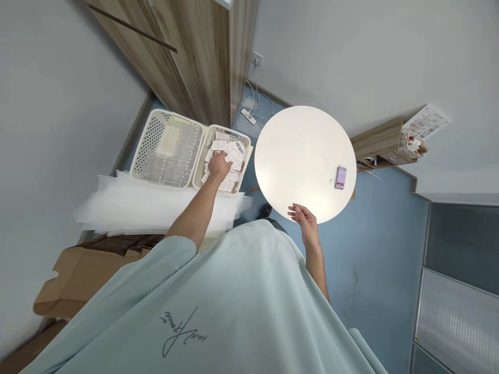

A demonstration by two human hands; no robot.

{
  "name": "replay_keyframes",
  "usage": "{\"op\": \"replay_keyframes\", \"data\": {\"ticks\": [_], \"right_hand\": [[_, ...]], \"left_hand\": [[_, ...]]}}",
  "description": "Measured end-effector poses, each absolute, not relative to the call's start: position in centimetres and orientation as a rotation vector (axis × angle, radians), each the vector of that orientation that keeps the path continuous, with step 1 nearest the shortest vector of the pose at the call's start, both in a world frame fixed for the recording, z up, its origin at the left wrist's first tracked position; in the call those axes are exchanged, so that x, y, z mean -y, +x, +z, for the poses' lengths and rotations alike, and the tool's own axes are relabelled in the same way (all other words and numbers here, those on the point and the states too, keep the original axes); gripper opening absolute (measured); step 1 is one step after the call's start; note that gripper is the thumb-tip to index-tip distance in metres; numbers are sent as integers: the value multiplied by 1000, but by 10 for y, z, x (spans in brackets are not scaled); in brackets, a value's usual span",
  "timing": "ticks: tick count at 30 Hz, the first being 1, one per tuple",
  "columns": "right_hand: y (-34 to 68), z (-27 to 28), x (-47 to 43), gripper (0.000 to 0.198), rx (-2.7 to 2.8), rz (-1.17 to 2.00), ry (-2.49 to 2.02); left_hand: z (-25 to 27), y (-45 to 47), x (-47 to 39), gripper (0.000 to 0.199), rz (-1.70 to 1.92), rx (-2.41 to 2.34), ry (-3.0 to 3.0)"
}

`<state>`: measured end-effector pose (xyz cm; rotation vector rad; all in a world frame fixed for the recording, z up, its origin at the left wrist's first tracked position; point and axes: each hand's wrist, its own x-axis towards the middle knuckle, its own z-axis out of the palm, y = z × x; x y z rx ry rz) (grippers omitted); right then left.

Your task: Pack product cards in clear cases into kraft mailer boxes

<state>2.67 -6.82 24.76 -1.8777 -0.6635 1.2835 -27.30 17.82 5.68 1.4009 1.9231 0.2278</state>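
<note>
My left hand (pixel 219 166) reaches down into the smaller white plastic basket (pixel 198 161), which contains many small white paper slips (pixel 234 154) with print on some. Its thumb and index finger are apart over the slips; the other fingers are partly hidden, and I see nothing held. My right hand (pixel 305 219) hovers by the near edge of a round white table (pixel 300 150), fingers loosely spread and slightly bent, holding nothing. On the table's right side lies a small purple item (pixel 340 177), its surface blurred out.
A larger white basket (pixel 150 124) holding clear plastic pieces (pixel 171 161) stands at left. White sheets (pixel 156 200) and a cardboard box (pixel 89 275) lie nearer me. A wooden cabinet (pixel 195 57), power strip (pixel 248 116) and low shelf (pixel 378 140) stand around the table.
</note>
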Motion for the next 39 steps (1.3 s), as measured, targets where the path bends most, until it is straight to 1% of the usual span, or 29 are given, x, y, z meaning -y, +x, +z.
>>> {"op": "replay_keyframes", "data": {"ticks": [3, 5, 9, 12, 15, 17, 22, 29, 32, 35, 39], "right_hand": [[35, 243, 65, 53, 679, 1309, -1848], [41, 237, 59, 52, 710, 1342, -1823], [50, 225, 35, 53, 820, 1433, -1756], [52, 220, 11, 54, 934, 1529, -1691], [51, 218, -12, 53, 1055, 1612, -1602], [50, 218, -25, 54, 1122, 1652, -1549], [58, 220, -42, 51, 1266, 1719, -1450], [84, 218, -33, 36, 1263, 1707, -1428], [91, 219, -27, 38, 1198, 1709, -1434], [97, 225, -22, 41, 1081, 1816, -1361], [97, 234, -16, 47, 901, 1975, -1279]], "left_hand": [[61, -272, -175, 23, 360, -1967, 1343], [68, -272, -172, 13, 467, -1975, 1285], [95, -274, -158, 12, 738, -1938, 1187], [126, -267, -137, 22, 921, -1805, 1104], [163, -250, -107, 42, 981, -1606, 1068], [189, -235, -87, 50, 972, -1515, 1086], [234, -199, -50, 53, 954, -1453, 1115], [249, -160, -36, 46, 901, -1478, 1031], [251, -147, -36, 48, 905, -1455, 976], [252, -142, -36, 60, 931, -1337, 886], [253, -141, -33, 93, 919, -1047, 794]]}}
